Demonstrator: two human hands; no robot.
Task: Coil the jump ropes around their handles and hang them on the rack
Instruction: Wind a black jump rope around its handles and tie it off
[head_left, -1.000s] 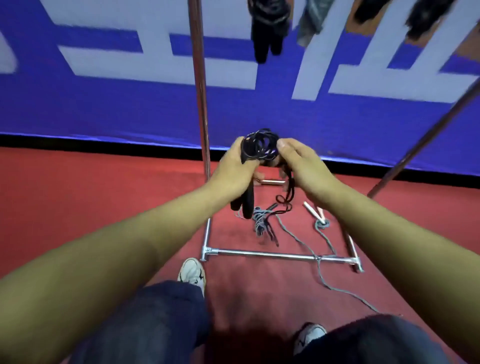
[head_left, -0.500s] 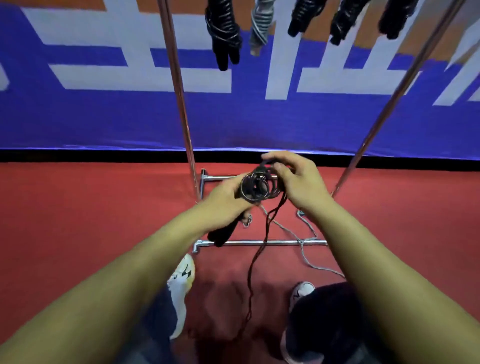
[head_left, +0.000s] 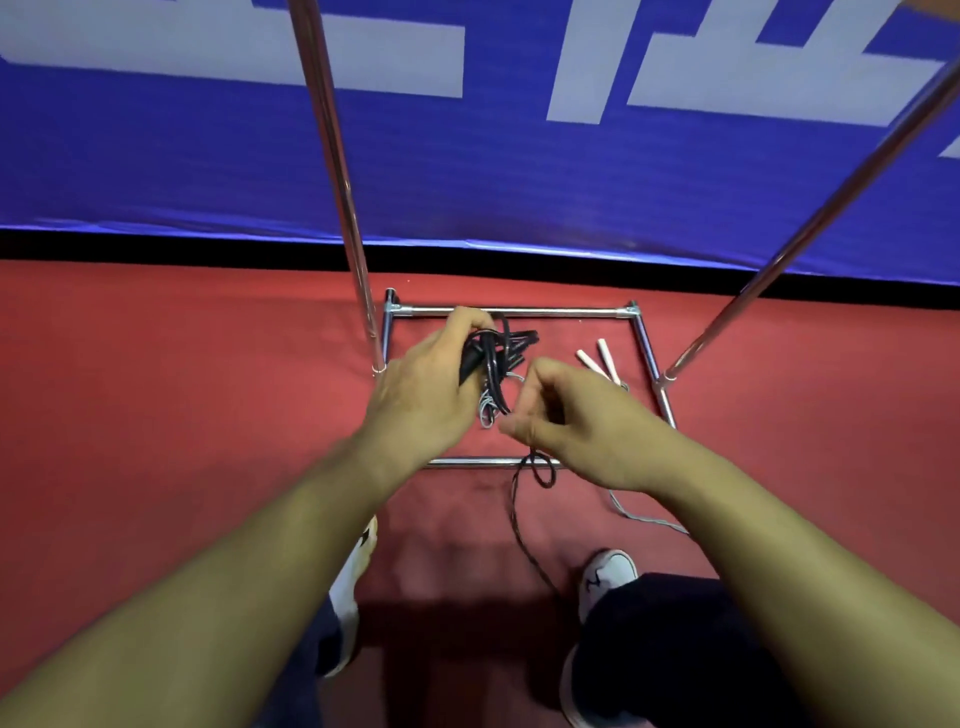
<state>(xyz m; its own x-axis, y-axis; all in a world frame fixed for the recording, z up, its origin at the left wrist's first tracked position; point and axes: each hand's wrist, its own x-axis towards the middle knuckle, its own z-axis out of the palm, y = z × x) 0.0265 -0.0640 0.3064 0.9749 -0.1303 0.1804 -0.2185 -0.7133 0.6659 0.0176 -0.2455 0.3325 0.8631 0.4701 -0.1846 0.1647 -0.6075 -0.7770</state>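
Head view: the black corded jump rope (head_left: 496, 358), partly wound on its black handles, sits gripped in the left hand (head_left: 431, 395) above the chrome tube rack base (head_left: 511, 312). The right hand (head_left: 563, 415) pinches the trailing cord. Slack could loosen the coils, or the tail might snag the pale grey rope (head_left: 644, 517) lying on the red floor (head_left: 156, 389).

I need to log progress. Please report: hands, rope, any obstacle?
Left hand grips black jump rope handles. Right hand pinches its cord, loose tail trailing to floor. Not yet hung. Grey rope lies across rack base.
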